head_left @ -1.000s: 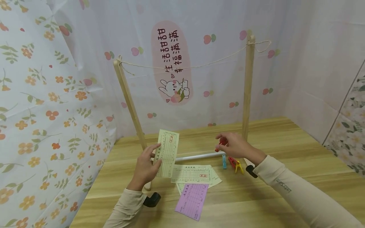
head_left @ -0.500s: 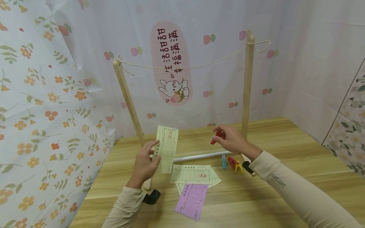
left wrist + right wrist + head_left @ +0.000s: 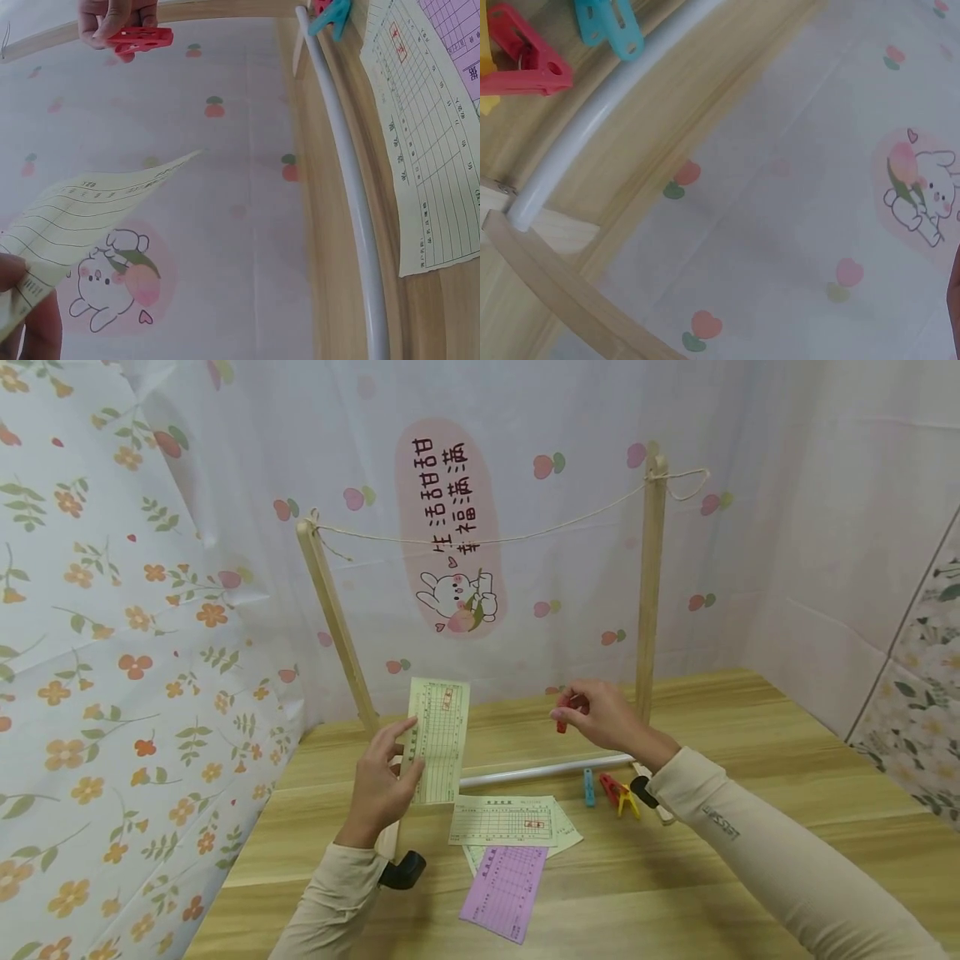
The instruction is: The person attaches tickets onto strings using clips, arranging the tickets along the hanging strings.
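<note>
My left hand pinches a pale green printed form by its left edge and holds it upright above the table. In the left wrist view this form looks bent, its far corner pointing away from the fingers. Right of it, my right hand grips a red clothespin in the air between thumb and fingers. The left wrist view shows that clothespin lengthwise. Both stay below a thin string, which sags between two wooden posts. Only an edge of my right hand shows in the right wrist view.
On the table lie overlapping pale green forms and a purple form. A blue clothespin, a red one and a yellow one lie right of them. A white rod joins the left post and right post low down.
My left hand has raised the pale green form slightly. The right hand has moved up and a little left with the red clothespin, away from the other clothespins.
</note>
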The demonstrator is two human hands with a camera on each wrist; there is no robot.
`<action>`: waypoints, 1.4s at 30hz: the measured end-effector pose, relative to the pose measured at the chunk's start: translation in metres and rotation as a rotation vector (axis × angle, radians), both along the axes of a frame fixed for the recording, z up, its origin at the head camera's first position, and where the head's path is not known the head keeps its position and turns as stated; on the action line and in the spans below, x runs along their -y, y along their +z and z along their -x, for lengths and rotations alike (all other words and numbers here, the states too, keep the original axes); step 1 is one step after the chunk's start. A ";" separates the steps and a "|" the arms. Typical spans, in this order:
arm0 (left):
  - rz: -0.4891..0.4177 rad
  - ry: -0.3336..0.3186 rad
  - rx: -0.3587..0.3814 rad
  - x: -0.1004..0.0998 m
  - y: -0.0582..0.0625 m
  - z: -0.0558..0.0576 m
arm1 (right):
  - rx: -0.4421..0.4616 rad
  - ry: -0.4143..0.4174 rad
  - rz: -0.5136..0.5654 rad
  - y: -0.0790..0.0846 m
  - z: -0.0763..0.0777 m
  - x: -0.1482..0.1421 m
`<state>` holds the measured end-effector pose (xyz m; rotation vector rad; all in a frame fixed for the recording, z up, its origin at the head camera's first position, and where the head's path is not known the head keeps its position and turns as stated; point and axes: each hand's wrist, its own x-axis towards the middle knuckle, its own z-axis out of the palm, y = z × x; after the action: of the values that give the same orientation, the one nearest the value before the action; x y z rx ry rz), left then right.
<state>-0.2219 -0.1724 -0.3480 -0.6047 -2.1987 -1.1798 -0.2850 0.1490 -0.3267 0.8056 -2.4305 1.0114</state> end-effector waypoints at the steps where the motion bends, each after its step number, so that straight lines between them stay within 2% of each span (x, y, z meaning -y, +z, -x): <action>1: -0.007 0.003 -0.005 0.000 0.000 0.000 | -0.009 0.000 -0.003 0.000 0.000 0.001; 6: -0.023 0.013 -0.046 0.000 0.005 -0.002 | -0.054 0.012 -0.002 0.003 0.003 0.006; 13: -0.019 -0.003 -0.122 -0.012 0.032 -0.018 | -0.052 0.011 -0.028 0.015 0.009 0.006; 17: -0.018 0.000 -0.137 -0.014 0.039 -0.020 | -0.029 0.008 -0.032 0.024 0.010 0.009; 25: -0.037 0.006 -0.120 -0.012 0.043 -0.019 | 0.021 0.026 -0.018 0.033 0.011 0.015; 33: -0.061 -0.046 -0.178 -0.012 0.047 -0.015 | -0.002 0.019 -0.020 0.042 0.015 0.018; 42: -0.035 -0.017 -0.196 -0.013 0.057 -0.014 | -0.024 0.036 -0.006 0.051 0.017 0.023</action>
<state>-0.2083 -0.1596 -0.2913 -0.6949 -2.0083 -1.1153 -0.3021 0.1260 -0.2753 0.8619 -2.4080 1.0025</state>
